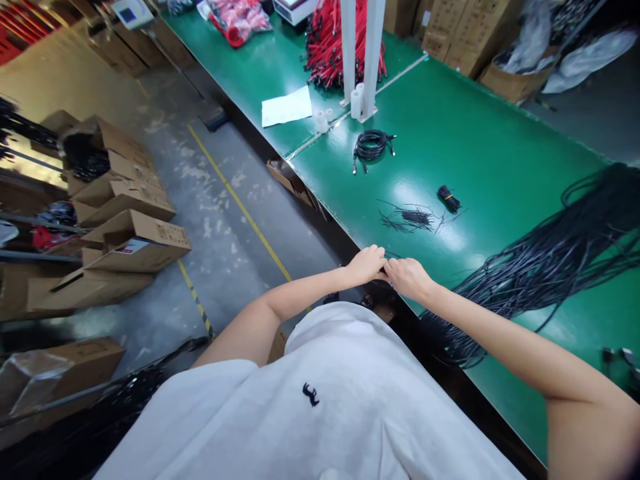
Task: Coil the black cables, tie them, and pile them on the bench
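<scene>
Close together at the table's near edge, my left hand [367, 265] and my right hand [407, 277] are both closed, fingertips meeting. Between them runs a black cable [393, 254], mostly hidden by the fingers; a short dark stretch shows just beyond them. Past my hands lies a loose spread of thin black ties [417, 217]. A small black bundle with a yellow band [450, 199] rests to the right of these. Farther off sits a coiled black cable [371, 145] with its plug ends showing. A thick heap of long black cables [540, 260] lies to the right, behind my right forearm.
The green table [480, 133] carries a pile of red cables [325, 50], white metal posts [371, 60], small white rolls [356, 103] and a white paper [287, 107]. Open cardboard boxes [137, 243] stand on the floor at left. More cartons [455, 30] stand beyond the table.
</scene>
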